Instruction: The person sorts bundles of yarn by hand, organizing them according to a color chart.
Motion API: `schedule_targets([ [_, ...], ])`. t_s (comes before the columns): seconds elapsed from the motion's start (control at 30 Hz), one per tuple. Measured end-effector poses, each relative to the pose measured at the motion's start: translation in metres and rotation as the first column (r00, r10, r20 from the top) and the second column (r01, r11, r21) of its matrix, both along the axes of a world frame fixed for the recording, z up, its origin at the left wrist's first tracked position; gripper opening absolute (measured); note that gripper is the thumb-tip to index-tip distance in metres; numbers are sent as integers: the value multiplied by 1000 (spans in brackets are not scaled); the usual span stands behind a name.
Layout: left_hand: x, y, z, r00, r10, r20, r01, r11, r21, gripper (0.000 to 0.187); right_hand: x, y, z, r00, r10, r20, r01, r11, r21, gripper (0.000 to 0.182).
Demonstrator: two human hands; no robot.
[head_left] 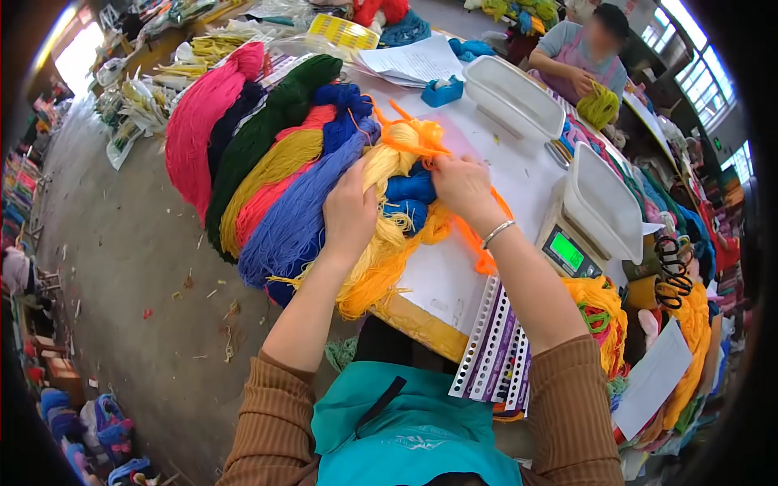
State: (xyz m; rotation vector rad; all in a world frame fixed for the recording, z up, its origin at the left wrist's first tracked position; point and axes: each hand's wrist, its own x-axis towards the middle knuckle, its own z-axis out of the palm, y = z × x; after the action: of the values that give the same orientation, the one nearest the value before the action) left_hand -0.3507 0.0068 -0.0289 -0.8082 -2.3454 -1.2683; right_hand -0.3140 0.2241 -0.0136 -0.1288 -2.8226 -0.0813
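A pale yellow yarn skein (382,172) lies at the table's edge, its loose ends hanging toward me. My left hand (350,206) is closed on its left side. My right hand (466,188) pinches orange yarn (412,138) near the skein's top, and more orange strands trail beneath the right wrist. Between the hands lies a blue skein (409,198), partly covered. A golden-yellow skein (369,283) hangs over the corner below. To the left, periwinkle (296,198), mustard (271,174), dark green (263,134) and pink (207,121) skeins drape over the edge.
A digital scale (566,253) with a white tray (604,202) stands at right, another tray (515,93) behind it. Papers (413,61) and a blue tape dispenser (442,91) lie farther back. Punched cards (490,348) hang at the front edge. Across the table, a person (583,65) holds green yarn.
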Motion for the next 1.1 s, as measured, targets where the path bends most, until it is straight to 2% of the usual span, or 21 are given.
schedule_targets([
  [0.03,-1,0,-1,1000,-9,2,9,1000,1,41,3,14,-4,974,-158,159,172,982,-76,16],
  [0.07,-2,0,-2,1000,-6,-10,6,1000,8,41,7,36,-18,972,-169,161,182,980,-75,16],
  [0.17,-3,0,-5,1000,-1,-23,2,1000,14,39,19,90,-41,930,-358,77,357,836,-417,20],
  [0.2,-3,0,-6,1000,11,-24,-10,1000,12,39,22,101,-35,846,-509,159,350,304,-886,23],
  [0.23,-3,0,-5,1000,4,-19,-3,1000,29,38,27,110,-30,765,-561,316,114,-365,-924,26],
  [0.33,-3,0,-3,999,14,46,-17,998,62,34,38,139,-47,791,-508,340,283,-189,-940,29],
  [0.37,-5,-1,1,994,-13,106,-1,991,133,33,46,146,-51,803,-473,362,363,-93,-927,31],
  [0.4,-7,-2,5,985,-45,167,11,979,202,32,63,111,-9,839,-388,382,485,213,-848,33],
  [0.43,-12,-4,7,980,-86,180,35,962,270,30,64,107,-9,832,-403,381,487,202,-850,33],
  [0.47,-14,-3,13,916,-216,339,28,875,483,28,62,109,-10,851,-368,375,525,596,-608,33],
  [0.5,-12,-4,26,812,-367,453,-30,749,662,26,64,103,-4,859,-331,391,442,864,-239,34],
  [0.53,-8,-9,38,701,-541,464,-62,602,796,25,68,98,2,857,-340,388,451,858,-244,34],
  [0.63,13,-28,72,695,-607,384,-81,465,881,30,91,57,64,850,-318,420,373,926,-54,33],
  [0.73,53,-48,100,735,-633,242,8,365,931,33,110,29,91,933,-289,213,279,957,77,30],
  [0.8,78,-54,106,763,-606,226,23,375,927,33,119,3,98,976,-146,162,187,943,-276,23],
  [0.87,97,-59,107,782,-589,202,44,375,926,33,119,-11,77,919,295,261,-51,746,-664,26],
  [0.93,110,-61,113,783,-590,195,44,366,930,34,114,-31,76,823,466,325,-198,772,-605,35],
  [0.97,117,-64,117,783,-591,191,38,352,935,34,87,-23,49,815,544,201,-319,710,-628,42],
  [1.03,129,-74,127,798,-575,179,37,344,938,34,66,-17,80,944,193,266,92,623,-776,45],
  [1.07,134,-81,131,812,-558,169,32,332,943,35,26,22,61,958,133,254,6,876,-482,43],
  [1.1,137,-94,133,830,-536,155,50,347,936,36,12,38,52,993,-28,113,75,893,-444,39],
])
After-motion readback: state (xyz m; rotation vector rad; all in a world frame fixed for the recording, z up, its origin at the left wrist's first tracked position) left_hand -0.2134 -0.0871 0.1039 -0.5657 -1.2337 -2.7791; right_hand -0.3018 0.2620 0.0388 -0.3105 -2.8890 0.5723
